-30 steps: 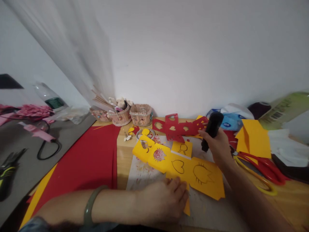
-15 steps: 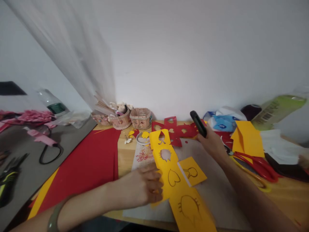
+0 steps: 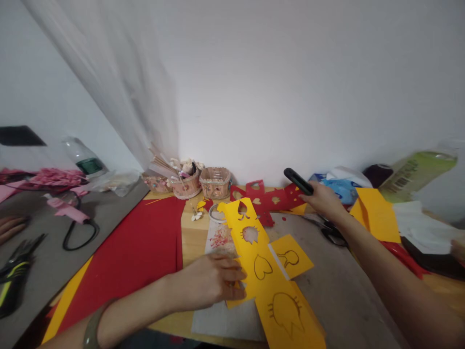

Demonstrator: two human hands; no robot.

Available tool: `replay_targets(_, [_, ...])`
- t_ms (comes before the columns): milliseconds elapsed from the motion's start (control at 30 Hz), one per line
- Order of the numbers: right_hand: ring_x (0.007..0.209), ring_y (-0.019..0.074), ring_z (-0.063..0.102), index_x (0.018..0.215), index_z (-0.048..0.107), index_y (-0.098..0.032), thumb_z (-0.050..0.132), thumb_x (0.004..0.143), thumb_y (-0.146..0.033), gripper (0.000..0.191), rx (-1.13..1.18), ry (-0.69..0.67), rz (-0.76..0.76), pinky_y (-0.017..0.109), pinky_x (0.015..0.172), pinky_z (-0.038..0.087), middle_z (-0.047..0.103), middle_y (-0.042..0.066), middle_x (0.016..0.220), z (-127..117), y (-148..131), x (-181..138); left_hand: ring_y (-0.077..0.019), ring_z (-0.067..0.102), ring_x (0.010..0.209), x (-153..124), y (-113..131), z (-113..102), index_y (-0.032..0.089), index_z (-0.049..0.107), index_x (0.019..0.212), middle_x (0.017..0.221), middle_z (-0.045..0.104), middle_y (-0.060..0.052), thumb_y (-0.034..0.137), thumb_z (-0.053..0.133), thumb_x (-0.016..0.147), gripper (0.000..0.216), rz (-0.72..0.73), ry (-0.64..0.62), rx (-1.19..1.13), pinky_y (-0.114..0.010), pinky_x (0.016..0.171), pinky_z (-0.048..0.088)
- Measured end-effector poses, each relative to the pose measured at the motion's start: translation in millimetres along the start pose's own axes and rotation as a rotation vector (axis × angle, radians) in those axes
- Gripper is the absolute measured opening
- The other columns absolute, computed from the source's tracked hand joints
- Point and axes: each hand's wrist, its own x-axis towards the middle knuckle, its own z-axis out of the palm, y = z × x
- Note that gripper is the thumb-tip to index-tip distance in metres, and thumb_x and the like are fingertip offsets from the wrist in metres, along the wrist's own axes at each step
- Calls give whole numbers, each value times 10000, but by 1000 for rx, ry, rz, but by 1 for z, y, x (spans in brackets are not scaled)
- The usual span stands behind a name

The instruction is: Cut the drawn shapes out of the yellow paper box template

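My left hand (image 3: pixel 214 281), fingers curled, rests on the left edge of a yellow paper strip (image 3: pixel 262 266) with cut-out holes and drawn outlines. My right hand (image 3: pixel 325 199) is closed round a slim black tool (image 3: pixel 298 181) with a rounded end, held up above the far side of the table; its exact kind does not show. A small yellow paper piece (image 3: pixel 295 257) with a drawn shape lies against the strip's right side. Red paper with cut-outs (image 3: pixel 261 199) lies behind the strip. Black-handled scissors (image 3: pixel 334 235) lie beneath my right forearm.
Large red sheets (image 3: pixel 134 257) lie to the left, and pliers (image 3: pixel 18 271) farther left. Small decorated baskets (image 3: pixel 215 183) stand by the wall. Folded yellow paper (image 3: pixel 376 213), a tissue pack (image 3: pixel 339 186) and a green bottle (image 3: pixel 417 177) sit at the right. Another person's hand (image 3: pixel 12 228) shows at the left edge.
My right hand has shifted slightly right, and the black tool now lies flatter. The black-handled scissors show more, while my forearm hides the yellow-handled ones. My left hand stays on the strip.
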Motion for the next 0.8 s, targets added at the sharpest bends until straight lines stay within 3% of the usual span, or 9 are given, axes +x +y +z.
replay_targets(133, [769, 243, 592, 818, 574, -226, 580, 774, -350, 132, 79, 209, -74, 299, 623, 379, 646, 50, 807, -2, -8, -5, -132, 597, 1021, 3, -2, 0, 232, 657, 939, 1026, 680, -9, 214, 473, 977, 188, -17, -22, -7, -303, 982, 412])
replay_targets(267, [840, 285, 579, 934, 556, -191, 486, 839, -368, 213, 91, 447, 82, 340, 651, 375, 634, 111, 903, -7, -7, 1, -143, 603, 1022, 8, -7, 4, 228, 660, 971, 1029, 684, -21, 214, 497, 963, 164, -20, -20, -5, -310, 973, 416])
replay_targets(433, [852, 289, 613, 940, 610, -140, 577, 833, -344, 233, 107, 467, 263, 388, 679, 452, 651, 123, 895, 5, 9, 16, -148, 593, 1072, 18, -14, 9, 245, 661, 1043, 1100, 676, -21, 200, 508, 953, 182, -19, -23, -9, -299, 972, 412])
replay_targets(600, [993, 210, 615, 1171, 574, -162, 585, 906, -329, 313, 172, 427, 273, 424, 830, 524, 600, 79, 1180, 17, 19, 17, -176, 546, 1172, 25, -27, 12, 267, 658, 1076, 1175, 658, 12, 163, 517, 939, 222, -35, -54, -29, -344, 1025, 378])
replay_targets(800, [1026, 210, 602, 1195, 570, -197, 551, 928, -323, 296, 349, 622, 209, 423, 859, 517, 576, 87, 1243, -15, 12, 11, -199, 540, 1193, 31, -45, 16, 236, 654, 1121, 1215, 641, -15, 132, 528, 922, 258, -98, -88, -51, -378, 1051, 371])
